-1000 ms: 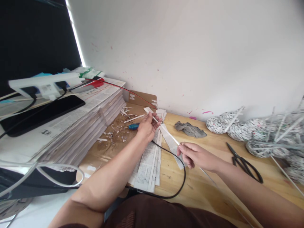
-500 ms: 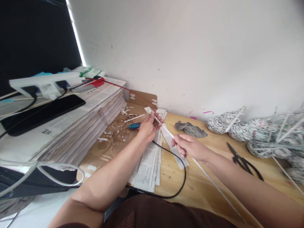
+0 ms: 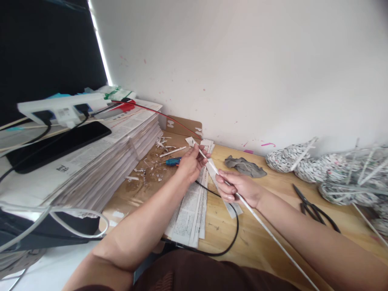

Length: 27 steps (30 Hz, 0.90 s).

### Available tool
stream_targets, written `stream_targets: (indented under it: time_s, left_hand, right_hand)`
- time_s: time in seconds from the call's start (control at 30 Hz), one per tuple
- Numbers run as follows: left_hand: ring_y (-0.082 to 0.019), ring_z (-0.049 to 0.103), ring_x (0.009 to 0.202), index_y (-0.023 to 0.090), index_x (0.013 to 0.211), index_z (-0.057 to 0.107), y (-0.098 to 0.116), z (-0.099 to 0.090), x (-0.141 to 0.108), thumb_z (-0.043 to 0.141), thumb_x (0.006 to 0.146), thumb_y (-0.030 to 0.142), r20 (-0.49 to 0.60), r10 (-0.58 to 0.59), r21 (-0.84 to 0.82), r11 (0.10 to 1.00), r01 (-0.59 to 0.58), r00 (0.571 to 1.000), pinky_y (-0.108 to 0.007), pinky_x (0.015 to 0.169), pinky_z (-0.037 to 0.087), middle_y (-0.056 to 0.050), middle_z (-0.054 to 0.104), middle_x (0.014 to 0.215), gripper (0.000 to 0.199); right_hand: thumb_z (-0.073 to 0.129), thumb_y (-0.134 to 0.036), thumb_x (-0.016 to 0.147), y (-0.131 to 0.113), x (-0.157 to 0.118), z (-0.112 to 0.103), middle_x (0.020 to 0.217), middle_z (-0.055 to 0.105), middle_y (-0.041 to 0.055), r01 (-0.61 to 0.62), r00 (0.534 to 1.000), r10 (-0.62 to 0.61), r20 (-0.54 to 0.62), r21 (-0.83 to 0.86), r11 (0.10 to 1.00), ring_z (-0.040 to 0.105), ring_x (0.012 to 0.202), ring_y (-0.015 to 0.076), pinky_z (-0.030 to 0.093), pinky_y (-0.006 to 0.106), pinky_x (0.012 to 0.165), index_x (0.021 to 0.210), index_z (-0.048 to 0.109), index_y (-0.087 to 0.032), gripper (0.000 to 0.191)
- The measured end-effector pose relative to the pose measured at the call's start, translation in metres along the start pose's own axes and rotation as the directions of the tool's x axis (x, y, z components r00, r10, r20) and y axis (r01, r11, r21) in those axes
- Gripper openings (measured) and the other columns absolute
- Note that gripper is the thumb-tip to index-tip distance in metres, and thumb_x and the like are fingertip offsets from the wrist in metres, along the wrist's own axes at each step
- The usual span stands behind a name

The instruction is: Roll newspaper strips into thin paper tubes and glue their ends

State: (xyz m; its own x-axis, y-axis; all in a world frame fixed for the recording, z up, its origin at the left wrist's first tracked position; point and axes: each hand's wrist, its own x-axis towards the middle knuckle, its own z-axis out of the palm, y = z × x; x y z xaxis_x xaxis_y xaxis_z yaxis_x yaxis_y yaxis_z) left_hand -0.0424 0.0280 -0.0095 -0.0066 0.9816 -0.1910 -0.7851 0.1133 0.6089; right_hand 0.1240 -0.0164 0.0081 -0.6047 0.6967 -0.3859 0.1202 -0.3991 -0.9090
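Observation:
My left hand (image 3: 194, 162) pinches the far end of a strip of newspaper (image 3: 190, 141), which is partly rolled. Closer to me, my right hand (image 3: 235, 186) is closed around the same paper where it narrows into a thin white paper tube (image 3: 266, 226). The tube trails from under my right palm toward the lower right. Beneath both hands lie newspaper strips (image 3: 189, 220) in a layered pile. A blue glue gun (image 3: 173, 161) rests just left of my left hand, partly hidden by it.
Newspapers (image 3: 133, 145) are stacked at left, bearing a phone (image 3: 60, 145) and a power strip (image 3: 63, 109). A grey cloth (image 3: 245, 166), black scissors (image 3: 313, 210) and woven paper pieces (image 3: 306, 161) lie right. A black cable (image 3: 237, 226) loops near the front edge. Paper scraps litter the cardboard (image 3: 121, 198).
My right hand's fingers have curled further around the paper tube, and the tube's trailing end has shifted slightly. My left hand keeps its hold in nearly the same place. The view has shifted slightly.

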Motion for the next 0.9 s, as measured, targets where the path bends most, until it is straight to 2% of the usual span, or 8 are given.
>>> stream_targets:
  time_s: [0.07,0.13,0.23,0.3,0.4,0.47,0.57,0.9]
  left_hand:
    - [-0.009,0.064,0.056,0.011,0.082,0.061,0.000,0.000,0.000,0.052,0.092,0.026,-0.009,0.001,0.005,1.000,-0.001,1.000,-0.013,0.047,0.048,-0.001,0.060,0.063,0.020]
    - [-0.009,0.064,0.056,0.011,0.082,0.061,0.000,0.000,0.000,0.054,0.091,0.026,-0.012,0.007,0.018,1.000,-0.007,1.000,-0.014,0.048,0.049,-0.001,0.060,0.063,0.019]
    - [-0.010,0.064,0.058,0.012,0.082,0.061,-0.001,-0.001,0.001,0.054,0.091,0.027,0.003,0.019,0.034,0.999,-0.019,1.000,-0.016,0.052,0.051,-0.001,0.060,0.063,0.019]
    - [-0.010,0.065,0.059,0.011,0.082,0.062,-0.002,-0.002,0.001,0.054,0.091,0.027,0.016,0.024,0.036,0.999,-0.024,1.000,-0.016,0.053,0.052,-0.001,0.060,0.064,0.020]
    - [-0.010,0.065,0.059,0.011,0.081,0.062,-0.001,-0.002,0.000,0.054,0.091,0.026,0.020,0.014,0.028,1.000,-0.014,1.000,-0.015,0.051,0.051,-0.002,0.060,0.064,0.020]
    - [-0.010,0.065,0.059,0.011,0.082,0.062,-0.001,-0.001,0.000,0.054,0.091,0.025,0.011,0.003,0.016,1.000,-0.003,1.000,-0.014,0.050,0.051,-0.002,0.060,0.065,0.019]
    - [-0.010,0.065,0.058,0.011,0.083,0.062,0.000,-0.001,0.000,0.054,0.091,0.025,-0.003,-0.004,0.007,1.000,0.005,1.000,-0.014,0.049,0.051,-0.002,0.061,0.065,0.018]
    - [-0.010,0.065,0.058,0.011,0.082,0.062,0.000,-0.001,-0.001,0.052,0.092,0.026,0.023,-0.021,0.017,1.000,0.021,0.999,-0.014,0.049,0.050,-0.002,0.060,0.064,0.021]
  right_hand:
    - [0.042,-0.058,0.089,0.001,0.002,0.000,0.045,0.030,-0.0092,0.003,1.000,-0.003,0.003,-0.032,0.999,0.036,0.040,0.0106,0.030,0.023,0.043,0.076,0.043,-0.022,0.038]
    - [0.043,-0.059,0.089,0.000,0.003,0.002,0.049,0.038,-0.0067,0.062,0.985,-0.106,-0.136,-0.298,0.953,0.041,0.044,0.0115,0.032,0.025,0.046,0.080,0.047,-0.021,0.039]
    - [0.049,-0.052,0.089,-0.005,0.004,0.005,0.060,0.050,-0.0011,0.088,0.880,-0.407,-0.245,-0.757,0.647,0.048,0.056,0.0139,0.033,0.026,0.056,0.078,0.052,-0.020,0.033]
    - [0.047,-0.047,0.091,-0.008,0.005,0.007,0.062,0.051,0.0004,0.079,0.863,-0.448,-0.234,-0.813,0.577,0.048,0.058,0.0139,0.032,0.027,0.057,0.075,0.053,-0.020,0.032]
    - [0.039,-0.050,0.093,-0.009,0.008,0.005,0.049,0.037,-0.0052,0.073,0.974,-0.158,-0.160,-0.438,0.896,0.037,0.044,0.0116,0.030,0.026,0.049,0.074,0.048,-0.021,0.035]
    - [0.041,-0.051,0.092,-0.008,0.010,0.001,0.044,0.027,-0.0087,0.008,1.000,-0.007,0.007,-0.054,0.999,0.033,0.039,0.0110,0.028,0.024,0.044,0.075,0.043,-0.022,0.034]
    - [0.044,-0.050,0.092,-0.006,0.013,-0.004,0.045,0.034,-0.0078,-0.040,0.995,0.022,0.093,0.196,0.980,0.040,0.040,0.0111,0.029,0.023,0.043,0.079,0.047,-0.021,0.032]
    - [0.048,-0.045,0.091,0.002,0.022,-0.005,0.042,0.029,-0.0084,-0.030,0.995,0.002,0.103,0.273,0.961,0.035,0.038,0.0098,0.027,0.023,0.043,0.073,0.044,-0.020,0.031]
